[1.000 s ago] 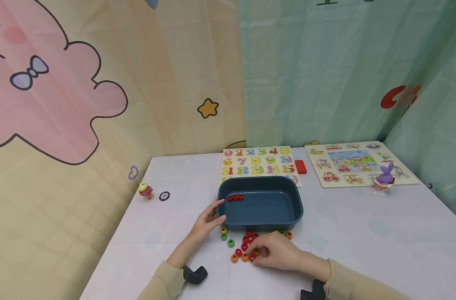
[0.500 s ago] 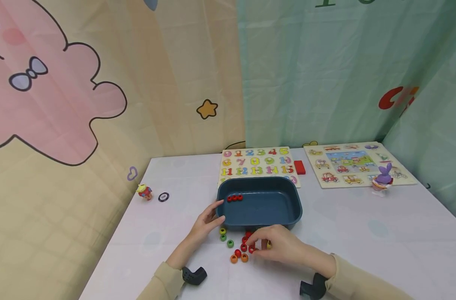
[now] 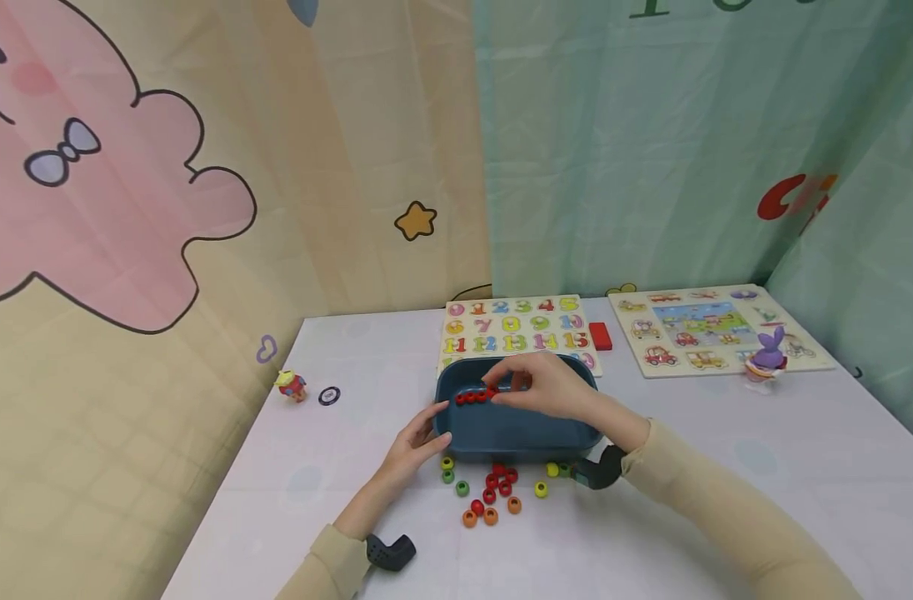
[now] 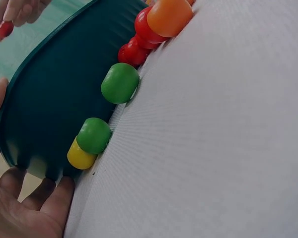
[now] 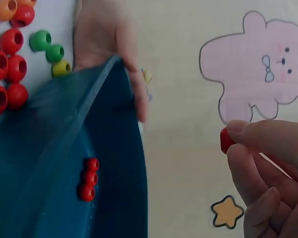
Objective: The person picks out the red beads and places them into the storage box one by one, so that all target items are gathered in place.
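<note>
My right hand [image 3: 550, 387] pinches a red bead [image 5: 226, 140] between thumb and index finger, above the inside of a dark blue plastic tub [image 3: 524, 433]. Inside the tub, three red beads [image 3: 471, 397] stand in a short row by the back left; the held bead overlaps the row's right end in the head view. At the tub's left side my left hand [image 3: 410, 446] holds the wall near the front corner, its bent fingers [image 4: 57, 201] against the outside. In front of the tub lie loose red beads [image 3: 491, 481], orange beads [image 3: 490, 517], green beads [image 3: 462, 488] and yellow beads [image 3: 541, 490].
Behind the tub lies a number puzzle board [image 3: 512, 325] with a red block [image 3: 600, 336] beside it. Farther right are a picture puzzle board [image 3: 715, 333] and a purple rabbit figure [image 3: 768, 354]. A small toy figure [image 3: 291, 385] and a round disc [image 3: 329, 396] are on the left.
My right hand picked up a red bead from the loose beads and carried it up and back over the tub. My left hand stays at the tub's left side.
</note>
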`<state>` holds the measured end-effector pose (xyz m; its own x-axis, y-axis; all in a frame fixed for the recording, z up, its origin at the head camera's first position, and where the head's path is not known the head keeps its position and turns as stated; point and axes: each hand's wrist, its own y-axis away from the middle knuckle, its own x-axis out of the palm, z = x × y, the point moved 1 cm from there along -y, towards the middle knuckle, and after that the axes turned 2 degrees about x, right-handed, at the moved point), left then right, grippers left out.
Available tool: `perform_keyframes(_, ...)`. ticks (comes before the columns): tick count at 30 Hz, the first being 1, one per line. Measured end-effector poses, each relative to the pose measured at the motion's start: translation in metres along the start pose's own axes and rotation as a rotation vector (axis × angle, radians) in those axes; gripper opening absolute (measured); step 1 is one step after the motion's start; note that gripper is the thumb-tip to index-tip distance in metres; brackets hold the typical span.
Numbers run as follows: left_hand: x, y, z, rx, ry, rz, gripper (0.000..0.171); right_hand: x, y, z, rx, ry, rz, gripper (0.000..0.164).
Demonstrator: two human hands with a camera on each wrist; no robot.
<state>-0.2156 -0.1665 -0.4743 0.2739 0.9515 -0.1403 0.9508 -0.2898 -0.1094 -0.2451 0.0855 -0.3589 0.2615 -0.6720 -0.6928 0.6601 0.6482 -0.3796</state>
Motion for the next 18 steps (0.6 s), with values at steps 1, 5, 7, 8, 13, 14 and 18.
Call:
perform_keyframes(1, 0.000, 0.000, 0.000, 0.000, 0.001, 0.001, 0.050, 0.000, -0.005, -0.007, 0.030, -0.028, 0.010, 0.027)
perform_keyframes(5, 0.001, 0.000, -0.002, -0.010, -0.002, 0.005, 0.051, 0.003, -0.024, -0.039, 0.160, -0.156, 0.033, 0.032)
perform_keyframes(7, 0.001, 0.000, -0.003, -0.010, -0.009, 0.013, 0.051, 0.005, -0.032, -0.053, 0.231, -0.234, 0.030, 0.033)
perform_keyframes(8, 0.001, 0.001, -0.004, -0.010, -0.008, 0.017, 0.051, 0.007, -0.035, -0.059, 0.260, -0.269, 0.026, 0.035)
perform_keyframes(13, 0.002, 0.005, -0.017, 0.018, 0.015, 0.043, 0.052, 0.017, -0.046, -0.079, 0.333, -0.307, 0.066, 0.032)
perform_keyframes(14, 0.003, 0.005, -0.019, 0.018, 0.023, 0.044, 0.051, 0.020, -0.047, -0.082, 0.333, -0.293, 0.086, 0.031)
perform_keyframes(18, 0.001, 0.004, -0.016, 0.007, 0.018, 0.037, 0.051, 0.029, -0.050, -0.089, 0.327, -0.210, 0.150, 0.026)
